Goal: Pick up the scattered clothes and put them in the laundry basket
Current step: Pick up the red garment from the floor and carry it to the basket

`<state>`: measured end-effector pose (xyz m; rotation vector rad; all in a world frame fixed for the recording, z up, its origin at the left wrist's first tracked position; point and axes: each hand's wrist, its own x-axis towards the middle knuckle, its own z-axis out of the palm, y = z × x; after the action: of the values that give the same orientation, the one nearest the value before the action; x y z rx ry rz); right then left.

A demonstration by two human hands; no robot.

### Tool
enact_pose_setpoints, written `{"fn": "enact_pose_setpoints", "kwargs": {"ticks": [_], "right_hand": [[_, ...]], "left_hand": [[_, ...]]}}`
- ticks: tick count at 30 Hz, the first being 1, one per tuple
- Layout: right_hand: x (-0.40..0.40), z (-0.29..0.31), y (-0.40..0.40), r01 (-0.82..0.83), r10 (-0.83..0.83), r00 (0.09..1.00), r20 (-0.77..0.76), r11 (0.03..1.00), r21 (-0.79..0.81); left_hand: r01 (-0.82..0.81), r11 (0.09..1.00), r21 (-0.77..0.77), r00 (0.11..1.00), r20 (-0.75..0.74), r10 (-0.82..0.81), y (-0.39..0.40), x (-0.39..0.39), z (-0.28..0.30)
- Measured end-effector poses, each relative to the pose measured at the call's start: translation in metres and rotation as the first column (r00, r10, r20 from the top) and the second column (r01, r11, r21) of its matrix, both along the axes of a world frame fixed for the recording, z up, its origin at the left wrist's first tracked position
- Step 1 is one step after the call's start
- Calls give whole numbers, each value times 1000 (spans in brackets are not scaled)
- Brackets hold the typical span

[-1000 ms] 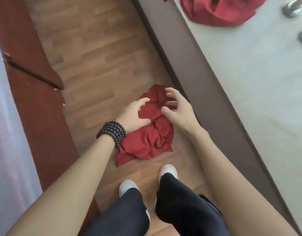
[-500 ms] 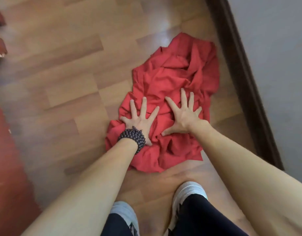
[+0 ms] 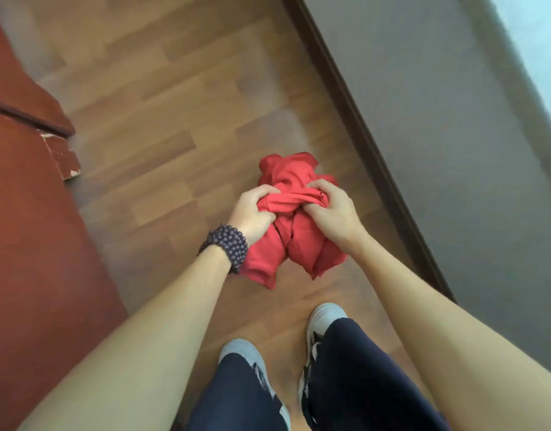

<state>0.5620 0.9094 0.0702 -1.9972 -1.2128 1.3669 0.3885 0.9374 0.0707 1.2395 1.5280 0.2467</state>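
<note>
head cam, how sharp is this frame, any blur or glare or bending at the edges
Head view: soft all over with slight motion blur; the red garment and both gripping hands, left hand and right hand, read clearest. Head view: wood floor and red-brown furniture smear toward the edges. Head view: pale washed-out glare top right; the dark baseboard slants steeply, likely wide-angle tilt.

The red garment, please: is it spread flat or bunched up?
Bunched up: the red garment is gathered into folds, gripped by left hand and right hand.
</note>
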Motion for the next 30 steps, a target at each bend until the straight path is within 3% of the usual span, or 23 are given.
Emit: {"fn": "enact_pose_setpoints", "kwargs": {"ticks": [3,6,9,15,22,25,30], "right_hand": [[25,125,11,165,-156,979,-133,985,55],[47,241,16,265,-230,937,-262,958,108],[70,365,11,371,-313,897,-311,916,151],[104,548,-25,499,-463,866,-189,782,373],[119,687,-113,625,-604,756,-251,553,551],[119,735,-169,677,-687,673,-275,422,603],[127,810,-280,703,-807,520,-281,217,677]], "left_hand": [[-55,996,-65,973,220,68,22,29,126],[-96,993,-70,889,444,117,33,66,237],[-85,992,94,908,417,38,33,103,352],[13,927,375,901,397,-174,15,152,530],[179,809,559,789,411,-458,-41,190,670],[253,764,593,706,427,-565,-86,205,723],[395,654,646,491,453,-744,-177,240,807]]}}
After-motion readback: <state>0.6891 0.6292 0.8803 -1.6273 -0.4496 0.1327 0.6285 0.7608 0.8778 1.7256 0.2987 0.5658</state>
